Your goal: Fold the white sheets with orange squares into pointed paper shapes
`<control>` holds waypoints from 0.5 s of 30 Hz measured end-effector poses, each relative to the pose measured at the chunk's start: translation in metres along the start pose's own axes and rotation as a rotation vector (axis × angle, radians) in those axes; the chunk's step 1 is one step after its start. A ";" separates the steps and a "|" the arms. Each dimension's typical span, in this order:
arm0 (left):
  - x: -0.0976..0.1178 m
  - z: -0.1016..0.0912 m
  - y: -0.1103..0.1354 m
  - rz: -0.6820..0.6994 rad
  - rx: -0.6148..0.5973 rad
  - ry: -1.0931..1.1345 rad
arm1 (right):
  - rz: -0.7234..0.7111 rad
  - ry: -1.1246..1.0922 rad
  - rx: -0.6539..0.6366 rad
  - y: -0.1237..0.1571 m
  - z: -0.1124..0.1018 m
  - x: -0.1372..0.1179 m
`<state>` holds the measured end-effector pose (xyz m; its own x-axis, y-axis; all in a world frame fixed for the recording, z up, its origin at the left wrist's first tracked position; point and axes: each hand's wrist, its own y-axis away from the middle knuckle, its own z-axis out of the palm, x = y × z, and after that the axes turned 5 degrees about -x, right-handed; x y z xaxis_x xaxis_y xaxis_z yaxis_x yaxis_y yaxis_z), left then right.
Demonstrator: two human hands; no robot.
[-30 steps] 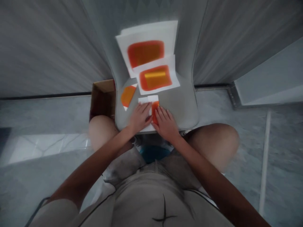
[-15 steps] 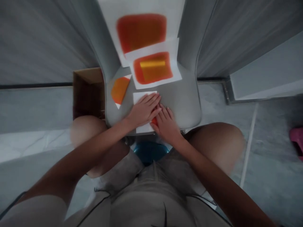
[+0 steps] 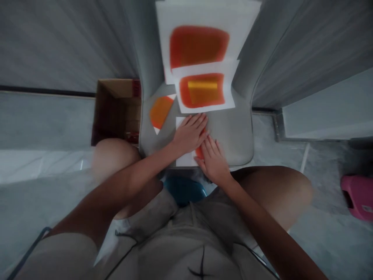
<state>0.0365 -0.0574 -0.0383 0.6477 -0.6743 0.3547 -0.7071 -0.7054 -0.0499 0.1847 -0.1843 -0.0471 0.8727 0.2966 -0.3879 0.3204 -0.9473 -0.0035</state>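
A small white sheet of paper (image 3: 184, 160), seemingly folded, lies at the front edge of a grey chair seat (image 3: 237, 149). Along its right side shows an orange-red patch (image 3: 199, 152). My left hand (image 3: 192, 133) rests flat across the paper's upper part, fingers stretched out. Lower and to the right, my right hand (image 3: 215, 158) lies flat over the paper's right edge, its fingertips by my left thumb. Both palms hide much of the sheet. Left of them sits a folded orange piece with white corners (image 3: 161, 112).
Behind my hands, a white sheet with an orange and yellow rectangle (image 3: 205, 91) leans against a larger sheet with a dark orange patch (image 3: 201, 46) on the backrest. A cardboard box (image 3: 112, 112) stands left of the chair. A pink plastic object (image 3: 359, 196) is on the floor at right.
The view has shifted, so the chair and papers appear farther right. A little more orange shows between my hands. Both hands stay flat on the paper.
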 end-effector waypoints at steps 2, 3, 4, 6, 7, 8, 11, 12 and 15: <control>-0.002 0.002 -0.001 0.010 0.003 0.004 | -0.002 0.015 0.009 0.007 0.001 0.000; -0.004 0.003 -0.002 0.019 0.002 0.004 | -0.002 0.020 0.013 0.011 0.002 -0.001; -0.005 0.003 -0.002 0.028 0.002 0.003 | -0.003 0.021 0.018 0.014 0.004 -0.001; -0.006 0.001 -0.001 0.045 0.015 -0.003 | -0.004 0.012 0.035 0.020 0.007 -0.001; -0.006 -0.001 0.001 0.049 0.035 -0.007 | 0.001 0.002 0.050 0.021 0.008 -0.001; -0.005 -0.003 0.004 0.057 0.056 -0.011 | 0.012 -0.013 0.074 0.021 0.010 -0.001; 0.000 -0.008 0.018 0.102 0.095 -0.018 | 0.063 -0.102 0.178 0.011 0.009 0.004; 0.002 -0.009 0.023 0.109 0.093 -0.020 | 0.083 -0.145 0.210 0.003 0.007 0.007; 0.008 -0.004 0.036 0.078 0.069 -0.033 | 0.203 -0.290 0.225 -0.031 -0.009 0.024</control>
<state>0.0150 -0.0870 -0.0340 0.6010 -0.7340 0.3163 -0.7356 -0.6627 -0.1405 0.1990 -0.1471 -0.0481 0.7598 0.0850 -0.6446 0.0357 -0.9954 -0.0892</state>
